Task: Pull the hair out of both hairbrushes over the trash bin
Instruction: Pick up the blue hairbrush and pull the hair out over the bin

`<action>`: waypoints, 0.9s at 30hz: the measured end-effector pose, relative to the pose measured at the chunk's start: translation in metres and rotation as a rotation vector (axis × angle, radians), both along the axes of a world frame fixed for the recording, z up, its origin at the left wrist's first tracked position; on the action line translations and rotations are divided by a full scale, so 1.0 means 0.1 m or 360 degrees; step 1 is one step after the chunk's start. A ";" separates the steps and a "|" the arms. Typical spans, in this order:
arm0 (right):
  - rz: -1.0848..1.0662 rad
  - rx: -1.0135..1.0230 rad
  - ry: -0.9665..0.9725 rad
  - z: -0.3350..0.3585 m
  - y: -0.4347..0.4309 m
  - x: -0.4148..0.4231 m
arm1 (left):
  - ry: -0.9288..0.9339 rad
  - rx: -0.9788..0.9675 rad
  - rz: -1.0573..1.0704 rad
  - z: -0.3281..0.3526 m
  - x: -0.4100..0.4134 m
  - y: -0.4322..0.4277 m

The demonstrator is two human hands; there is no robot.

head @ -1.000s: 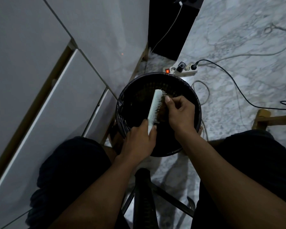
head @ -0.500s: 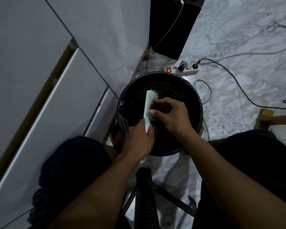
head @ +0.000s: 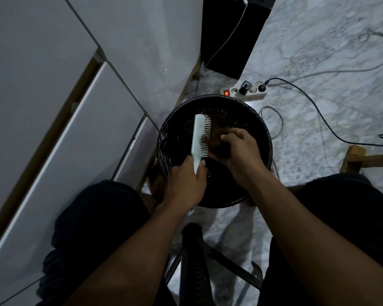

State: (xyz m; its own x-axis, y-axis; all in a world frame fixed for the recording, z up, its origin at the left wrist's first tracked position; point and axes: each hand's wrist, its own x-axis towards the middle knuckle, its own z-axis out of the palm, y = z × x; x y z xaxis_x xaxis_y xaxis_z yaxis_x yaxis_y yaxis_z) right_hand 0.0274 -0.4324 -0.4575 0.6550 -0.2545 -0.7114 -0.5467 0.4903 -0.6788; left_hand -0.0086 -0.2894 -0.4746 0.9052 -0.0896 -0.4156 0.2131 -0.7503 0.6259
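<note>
Left hand [head: 185,184] fisted round handle of pale hairbrush [head: 200,138], bristles facing right, held over black trash bin [head: 266,138]. Right hand [head: 239,151] pinches brownish hair clump [head: 218,138] w/ fingertips, just beside bristles, above bin. Power strip [head: 244,92] on marble floor behind bin.

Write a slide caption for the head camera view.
Left hand holds a hairbrush over the trash bin while right hand pulls hair.

The round black plastic trash bin [head: 261,138] stands on the marble floor [head: 318,51]. Cabinet panels [head: 64,129] lie to its left, a white power strip [head: 245,92] just behind it, a wooden leg [head: 358,159] to its right, and the pale plastic hairbrush [head: 198,138] over its opening.
</note>
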 end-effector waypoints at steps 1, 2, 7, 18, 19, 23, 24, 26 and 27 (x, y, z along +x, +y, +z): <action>0.0062 -0.0013 -0.0018 0.00 0.00 0.00 | 0.0010 0.0004 -0.0013 0.00 0.00 0.00; 0.0161 -0.0097 -0.0067 0.00 0.00 -0.02 | 0.0017 0.0010 -0.0045 0.01 -0.01 0.00; 0.0453 -0.0723 -0.0241 -0.12 0.01 -0.10 | 0.0041 0.0034 -0.0173 0.02 -0.05 -0.01; 0.0378 -0.1061 -0.0214 -0.19 -0.01 -0.07 | -0.0021 -0.0037 -0.0176 -0.01 -0.05 -0.02; 0.0361 -0.1055 -0.0211 -0.20 -0.01 -0.07 | -0.0016 -0.0042 -0.0165 -0.02 -0.05 -0.02; 0.0251 -0.0887 -0.0143 -0.20 0.00 -0.07 | 0.0029 -0.0064 -0.0072 -0.06 -0.03 -0.02; 0.0185 -0.0765 -0.0128 -0.19 0.00 -0.07 | 0.0044 -0.0062 -0.0057 -0.06 -0.03 -0.02; 0.0108 -0.0602 -0.0128 -0.14 0.00 -0.07 | 0.0066 -0.0058 -0.0033 -0.06 -0.03 -0.02; 0.0138 -0.0589 -0.0153 -0.14 0.00 -0.08 | 0.0074 -0.0059 -0.0018 -0.06 -0.02 -0.02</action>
State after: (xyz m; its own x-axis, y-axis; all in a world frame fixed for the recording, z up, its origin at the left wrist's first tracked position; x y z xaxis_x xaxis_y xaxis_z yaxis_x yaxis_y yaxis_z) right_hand 0.0198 -0.4326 -0.4713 0.7447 -0.4228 -0.5163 -0.5007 0.1576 -0.8512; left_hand -0.0108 -0.2912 -0.4806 0.8837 -0.1158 -0.4534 0.2343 -0.7292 0.6429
